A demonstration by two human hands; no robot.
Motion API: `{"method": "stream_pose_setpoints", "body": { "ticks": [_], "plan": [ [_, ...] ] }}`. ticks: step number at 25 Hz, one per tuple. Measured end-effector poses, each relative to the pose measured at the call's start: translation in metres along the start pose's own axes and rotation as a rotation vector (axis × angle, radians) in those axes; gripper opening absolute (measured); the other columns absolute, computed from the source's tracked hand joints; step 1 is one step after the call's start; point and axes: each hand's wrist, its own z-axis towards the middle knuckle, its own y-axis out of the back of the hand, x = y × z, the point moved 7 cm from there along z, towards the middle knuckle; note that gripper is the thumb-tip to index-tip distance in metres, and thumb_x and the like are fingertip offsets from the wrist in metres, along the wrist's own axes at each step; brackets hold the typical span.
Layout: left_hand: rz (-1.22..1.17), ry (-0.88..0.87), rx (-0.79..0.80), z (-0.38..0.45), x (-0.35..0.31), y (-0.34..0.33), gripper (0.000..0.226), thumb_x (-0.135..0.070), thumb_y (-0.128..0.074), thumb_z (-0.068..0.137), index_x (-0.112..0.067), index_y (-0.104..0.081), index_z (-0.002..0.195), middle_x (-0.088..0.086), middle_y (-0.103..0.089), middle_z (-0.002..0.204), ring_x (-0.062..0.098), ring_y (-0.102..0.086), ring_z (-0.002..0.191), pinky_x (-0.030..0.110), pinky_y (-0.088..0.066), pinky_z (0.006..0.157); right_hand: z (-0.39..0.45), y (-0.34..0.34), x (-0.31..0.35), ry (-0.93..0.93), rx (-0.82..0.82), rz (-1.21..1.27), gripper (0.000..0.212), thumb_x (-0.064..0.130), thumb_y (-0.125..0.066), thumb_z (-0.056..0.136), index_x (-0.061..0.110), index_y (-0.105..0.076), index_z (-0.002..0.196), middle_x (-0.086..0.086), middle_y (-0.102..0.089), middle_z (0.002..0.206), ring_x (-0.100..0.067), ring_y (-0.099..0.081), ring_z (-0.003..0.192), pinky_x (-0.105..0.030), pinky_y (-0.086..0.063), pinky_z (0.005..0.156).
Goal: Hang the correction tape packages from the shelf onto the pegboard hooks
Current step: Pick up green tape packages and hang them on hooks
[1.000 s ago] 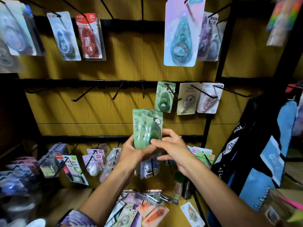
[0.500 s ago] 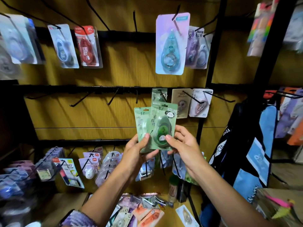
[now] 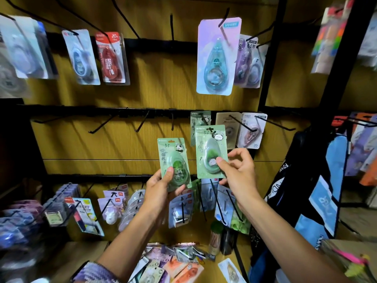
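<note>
A green correction tape package (image 3: 211, 152) is held upright in the right hand (image 3: 238, 170), thumb on the front of its blister and fingers curled behind its right edge; the hang hole at its top sits at the tip of a black peg hook (image 3: 206, 121) on the middle rail, where another green package (image 3: 196, 123) already hangs just behind it. At about nine o'clock from it, slightly lower and clear of it, the left hand (image 3: 161, 190) grips a second green package (image 3: 173, 164) of the same kind by its lower end, thumb across the front. At three o'clock on the same rail hang a beige package (image 3: 228, 129) and a white one (image 3: 252, 130). At twelve o'clock a large lilac package (image 3: 218, 56) hangs from the top rail, with a red package (image 3: 111, 58) far to its left. At six o'clock, loose packages (image 3: 173, 264) lie heaped on the wooden shelf (image 3: 85, 256). Empty hooks (image 3: 140, 124) jut from the middle rail at ten o'clock.
</note>
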Motion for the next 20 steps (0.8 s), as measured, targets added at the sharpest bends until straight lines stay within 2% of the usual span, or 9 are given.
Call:
{"method": "stream_pose_setpoints", "body": {
  "ticks": [2, 3, 7, 11, 14, 15, 16, 18, 20],
  "plan": [
    [-0.002, -0.011, -0.009, 0.005, -0.003, 0.003, 0.019, -0.017, -0.056, 0.096, -0.008, -0.064, 0.11, 0.006, -0.075, 0.096, 0.02, -0.074, 0.083, 0.035, -0.06, 0.076, 0.014, -0.01, 0.003, 0.018, -0.015, -0.058, 0.01, 0.011, -0.068, 0.088, 0.011, -0.058, 0.091, -0.026, -0.063, 0.095, -0.033, -0.063, 0.078, -0.035, -0.06, 0.051],
    [0.004, -0.016, -0.013, 0.009, -0.005, 0.004, 0.019, -0.017, -0.056, 0.096, -0.008, -0.064, 0.11, 0.008, -0.073, 0.1, 0.021, -0.073, 0.085, 0.035, -0.06, 0.076, 0.024, -0.016, 0.001, -0.003, -0.021, -0.066, 0.005, 0.009, -0.066, 0.089, 0.011, -0.062, 0.091, -0.021, -0.064, 0.097, -0.03, -0.065, 0.082, -0.033, -0.06, 0.053],
    [0.067, -0.041, -0.008, 0.029, -0.017, 0.014, 0.014, -0.018, -0.057, 0.096, -0.012, -0.066, 0.103, 0.008, -0.074, 0.096, 0.019, -0.074, 0.079, 0.034, -0.06, 0.075, 0.08, -0.041, -0.014, -0.111, -0.091, -0.034, 0.014, 0.002, -0.064, 0.09, 0.014, -0.067, 0.097, -0.006, -0.066, 0.105, -0.014, -0.063, 0.083, -0.023, -0.056, 0.048],
    [0.089, -0.052, 0.009, 0.042, -0.026, 0.019, 0.019, -0.021, -0.058, 0.094, -0.011, -0.065, 0.109, 0.006, -0.074, 0.097, 0.017, -0.075, 0.079, 0.035, -0.06, 0.075, 0.135, -0.055, -0.03, -0.039, -0.12, -0.252, 0.019, 0.001, -0.063, 0.089, 0.02, -0.063, 0.093, -0.008, -0.067, 0.108, -0.018, -0.061, 0.075, -0.027, -0.057, 0.052],
    [0.085, -0.041, 0.021, 0.048, -0.032, 0.023, 0.025, -0.022, -0.059, 0.094, -0.009, -0.063, 0.115, 0.009, -0.073, 0.102, 0.019, -0.075, 0.082, 0.035, -0.06, 0.073, 0.157, -0.06, -0.04, -0.072, -0.099, -0.285, 0.019, 0.002, -0.064, 0.087, 0.018, -0.065, 0.097, -0.012, -0.067, 0.111, -0.021, -0.06, 0.072, -0.021, -0.046, 0.039],
    [0.082, -0.039, 0.027, 0.048, -0.033, 0.024, 0.027, -0.022, -0.059, 0.093, -0.009, -0.062, 0.116, 0.01, -0.072, 0.105, 0.022, -0.075, 0.085, 0.035, -0.061, 0.072, 0.158, -0.06, -0.042, -0.099, -0.106, -0.299, 0.022, 0.001, -0.066, 0.085, 0.016, -0.067, 0.101, -0.012, -0.066, 0.113, -0.024, -0.061, 0.08, -0.022, -0.049, 0.046],
    [0.085, -0.041, 0.036, 0.047, -0.035, 0.025, 0.028, -0.022, -0.059, 0.093, -0.009, -0.061, 0.118, 0.011, -0.071, 0.108, 0.025, -0.074, 0.088, 0.035, -0.061, 0.071, 0.155, -0.059, -0.042, -0.124, -0.11, -0.341, 0.027, 0.002, -0.068, 0.082, 0.015, -0.068, 0.106, -0.011, -0.066, 0.115, -0.026, -0.061, 0.091, -0.024, -0.052, 0.06],
    [0.111, -0.059, 0.048, 0.044, -0.035, 0.025, 0.027, -0.023, -0.058, 0.094, -0.012, -0.06, 0.119, 0.011, -0.071, 0.111, 0.027, -0.074, 0.089, 0.034, -0.062, 0.067, 0.137, -0.055, -0.041, -0.167, -0.134, -0.389, 0.037, 0.007, -0.073, 0.079, 0.013, -0.066, 0.114, -0.008, -0.063, 0.121, -0.024, -0.057, 0.107, -0.025, -0.046, 0.084],
    [0.123, -0.057, 0.052, 0.036, -0.032, 0.024, 0.018, -0.023, -0.056, 0.096, -0.017, -0.061, 0.113, 0.007, -0.071, 0.109, 0.024, -0.074, 0.086, 0.031, -0.062, 0.06, 0.102, -0.053, -0.04, -0.218, -0.09, -0.277, 0.032, 0.011, -0.071, 0.083, 0.016, -0.065, 0.114, -0.003, -0.063, 0.12, -0.018, -0.057, 0.102, -0.029, -0.046, 0.087]
  ]
}}
